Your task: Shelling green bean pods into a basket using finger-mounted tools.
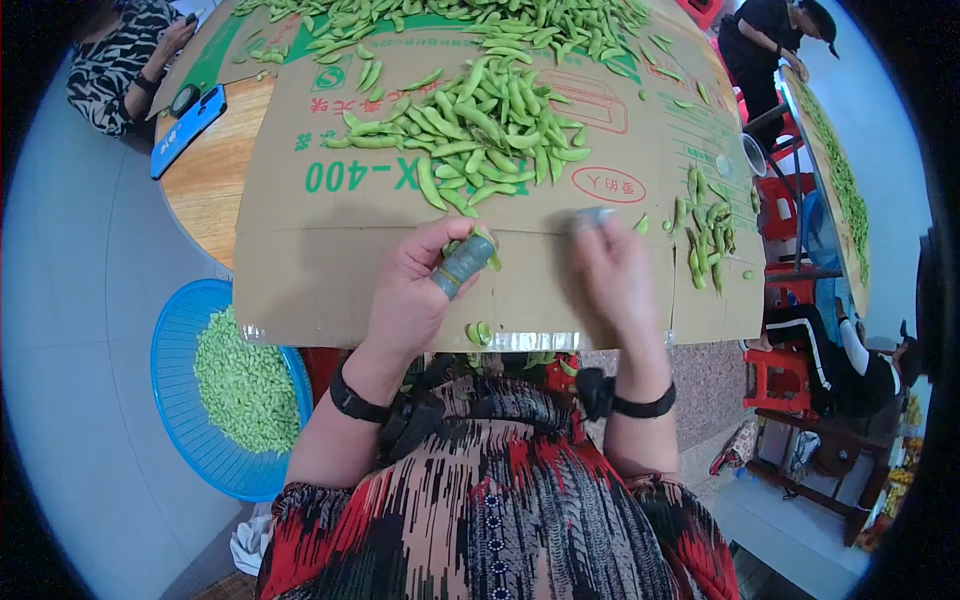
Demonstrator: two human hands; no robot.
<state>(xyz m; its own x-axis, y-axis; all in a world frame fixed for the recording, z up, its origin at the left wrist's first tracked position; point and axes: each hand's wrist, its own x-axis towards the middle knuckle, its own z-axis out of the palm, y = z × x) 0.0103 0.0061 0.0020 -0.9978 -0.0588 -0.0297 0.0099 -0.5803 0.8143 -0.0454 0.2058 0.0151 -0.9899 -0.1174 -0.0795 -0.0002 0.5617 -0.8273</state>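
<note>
My left hand (408,290) is closed over the near part of the cardboard sheet (330,270). A grey-green finger cover (465,264) is on one of its digits. A green bean pod (492,258) shows beside that cover, pinched in the hand and partly hidden. To the right my right hand (615,275) is smeared by motion above the cardboard, with a greyish cover (592,215) at its tip; what its fingers do cannot be made out. Just beyond both hands lies a heap of green bean pods (480,125). A few pod pieces (479,332) rest at the near edge.
A blue basket (165,370) of shelled beans (245,385) stands low at left. Discoloured pods (712,230) lie at right, and a larger pod pile (500,15) at the back. A blue phone (188,130) is on the wooden table (205,190). Other people sit or stand around.
</note>
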